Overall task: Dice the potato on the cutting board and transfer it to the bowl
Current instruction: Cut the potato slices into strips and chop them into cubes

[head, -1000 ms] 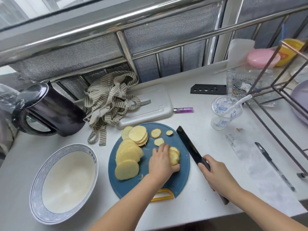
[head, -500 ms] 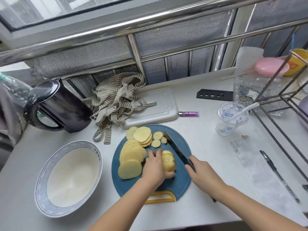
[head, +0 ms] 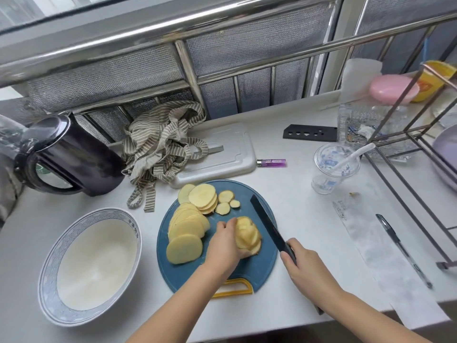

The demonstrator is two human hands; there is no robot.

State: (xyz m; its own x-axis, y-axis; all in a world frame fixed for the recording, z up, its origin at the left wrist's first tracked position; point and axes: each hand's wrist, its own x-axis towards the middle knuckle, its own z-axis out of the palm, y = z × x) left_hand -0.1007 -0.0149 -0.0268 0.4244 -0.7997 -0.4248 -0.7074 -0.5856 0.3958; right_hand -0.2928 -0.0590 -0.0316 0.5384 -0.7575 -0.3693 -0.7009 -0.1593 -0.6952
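A: Anything different from a second ago?

B: Yes. Back then, parked the long black-bladed kitchen knife (head: pixel 267 225) along the right rim of the round blue plastic cutting board (head: pixel 247 273). Half a second ago, swung it in over the board's middle. Now holding it just right of the board's centre, tip toward the far edge, handle wrapped in the right hand (head: pixel 303 263) at the board's right rim.

A: Meaning for the task?

B: Probably lining up for the first cuts into strips. Done with slicing, by the look of it. No strips or cubes yet, and nothing in the wide white ceramic bowl with the blue patterned rim (head: pixel 48 276), left of the board.

A: And the potato?

B: All on the board, as pale yellow rounds. One leaning stack of slices (head: pixel 247 235) at the board's centre, larger fanned slices (head: pixel 184 248) on its left half, a few small end rounds (head: pixel 223 207) near its far edge.

A: Against the fingers?

B: Gripped from its left side by the left hand (head: pixel 223 243): fingers (head: pixel 228 224) curled close together over the stack's far end, thumb seemingly at the near end. Blade apart from the stack, on the side away from those fingers.

A: Blade down on the board?

B: Cannot tell.
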